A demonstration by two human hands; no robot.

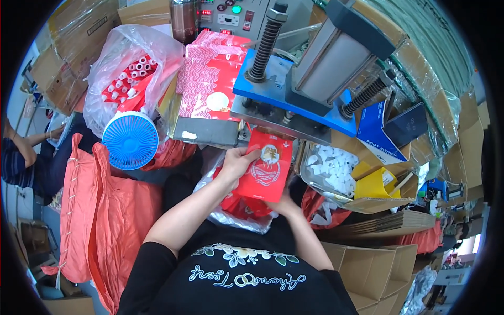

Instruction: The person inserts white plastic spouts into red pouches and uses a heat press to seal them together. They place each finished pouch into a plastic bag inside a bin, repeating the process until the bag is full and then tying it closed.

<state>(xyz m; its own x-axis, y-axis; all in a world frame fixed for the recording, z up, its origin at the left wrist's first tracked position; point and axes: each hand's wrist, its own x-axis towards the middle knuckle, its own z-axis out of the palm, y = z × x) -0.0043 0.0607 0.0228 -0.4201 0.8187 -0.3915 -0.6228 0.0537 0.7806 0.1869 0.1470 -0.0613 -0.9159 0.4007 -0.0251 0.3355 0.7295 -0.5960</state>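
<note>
A flat red printed pouch (273, 170), with a pale round patch and white line drawing, lies tilted in front of the press, its upper end near the press's lower plate. At its left edge my left hand (239, 167) is closed on it, thumb across the front. My right hand (286, 206) is at the pouch's lower right corner, its fingers hidden behind the pouch. Beneath, more red pouches (247, 206) lie in clear plastic on my lap. The blue and steel press (294, 100) stands just beyond, with red pouches (207, 79) stacked to its left.
A tray of white plastic spouts (331, 170) sits right of the press, beside a yellow container (375, 184). Left are a blue-faced fan (130, 140), a clear bag of red pouches with white spouts (128, 81), and a large red sack (113, 210). Cardboard dividers (367, 268) stand lower right.
</note>
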